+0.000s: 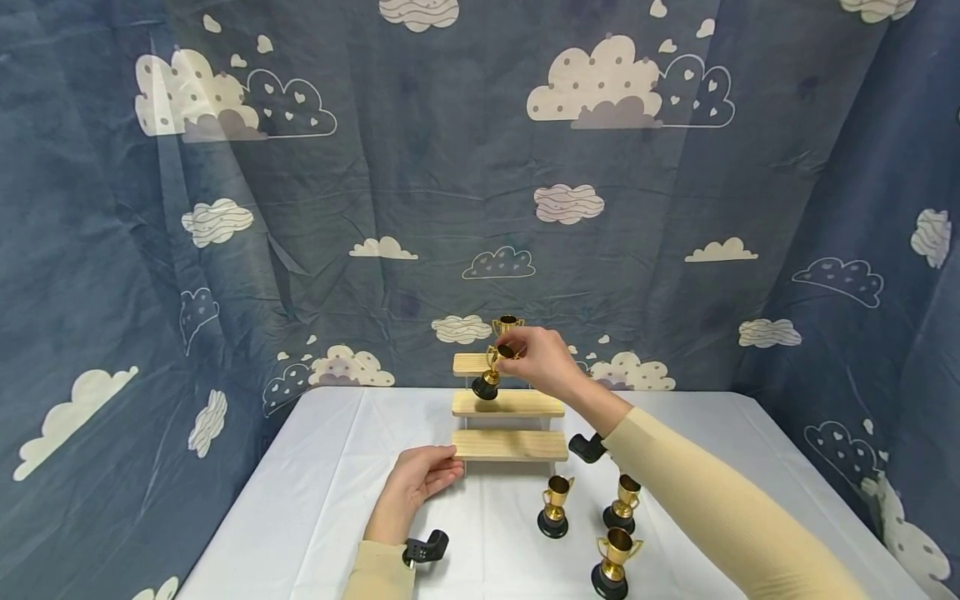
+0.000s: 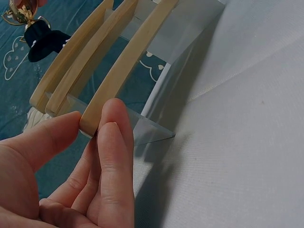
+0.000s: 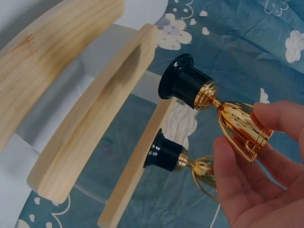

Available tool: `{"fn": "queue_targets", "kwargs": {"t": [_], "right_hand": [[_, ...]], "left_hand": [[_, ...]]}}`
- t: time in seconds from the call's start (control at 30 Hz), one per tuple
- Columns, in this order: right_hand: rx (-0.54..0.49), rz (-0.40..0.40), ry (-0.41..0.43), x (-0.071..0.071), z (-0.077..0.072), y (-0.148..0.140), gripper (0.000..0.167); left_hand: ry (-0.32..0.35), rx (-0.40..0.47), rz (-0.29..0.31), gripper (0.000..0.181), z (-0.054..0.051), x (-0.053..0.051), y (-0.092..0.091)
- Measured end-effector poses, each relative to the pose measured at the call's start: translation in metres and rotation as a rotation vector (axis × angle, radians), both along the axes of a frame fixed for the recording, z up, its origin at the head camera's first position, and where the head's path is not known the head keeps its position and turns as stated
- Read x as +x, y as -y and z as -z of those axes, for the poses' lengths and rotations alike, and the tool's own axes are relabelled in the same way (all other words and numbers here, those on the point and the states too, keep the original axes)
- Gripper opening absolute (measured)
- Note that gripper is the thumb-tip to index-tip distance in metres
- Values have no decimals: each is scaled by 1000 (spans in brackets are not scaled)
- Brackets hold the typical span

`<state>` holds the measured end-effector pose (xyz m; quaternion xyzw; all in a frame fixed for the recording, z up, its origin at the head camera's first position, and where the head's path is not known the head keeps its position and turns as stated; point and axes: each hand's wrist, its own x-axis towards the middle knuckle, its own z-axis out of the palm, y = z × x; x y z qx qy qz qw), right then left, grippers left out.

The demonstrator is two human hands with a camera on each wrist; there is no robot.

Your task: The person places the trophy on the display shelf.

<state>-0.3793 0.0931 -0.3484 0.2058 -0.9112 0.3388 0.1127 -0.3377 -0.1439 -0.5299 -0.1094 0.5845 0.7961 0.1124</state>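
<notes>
So there's a blue cloud-print curtain [image 1: 450, 167] all round a white-covered table [image 1: 337, 500], and a three-step wooden riser [image 1: 510, 447] stands on it, right by both hands. The left hand [image 1: 422, 483] grips the near end of the lowest step between thumb and fingers. The right hand [image 1: 543, 360] pinches a gold mini trophy with a black base [image 1: 487, 385] by its cup, tilted above the steps. Just behind those fingers a second trophy [image 3: 168, 153] stands on the top step. Three more, the front trophy [image 1: 613, 562], the middle trophy [image 1: 554, 507] and the rear trophy [image 1: 621, 502], are upright on the table, right of the left hand and near the right forearm.

What could go wrong imo: swing that tilted base back and it might knock its neighbour over, or the slick cup could slip. A tug from the left hand could shift the riser too.

Head view mostly hides the second trophy behind the right hand, while the right wrist view shows its base on the wood. Only the head view gets the table trio
</notes>
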Motion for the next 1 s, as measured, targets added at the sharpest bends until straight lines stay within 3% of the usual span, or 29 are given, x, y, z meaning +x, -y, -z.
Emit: {"fn": "queue_targets", "kwargs": {"t": [0.57,1.0], "right_hand": [[89,4,-15,-14,12,19,32],[103,-15,-17,-16,12,26,31]], "left_hand": [[-10,-1,2,25,-3,2,0],[-10,-2,2,26,-2,0,0]]}}
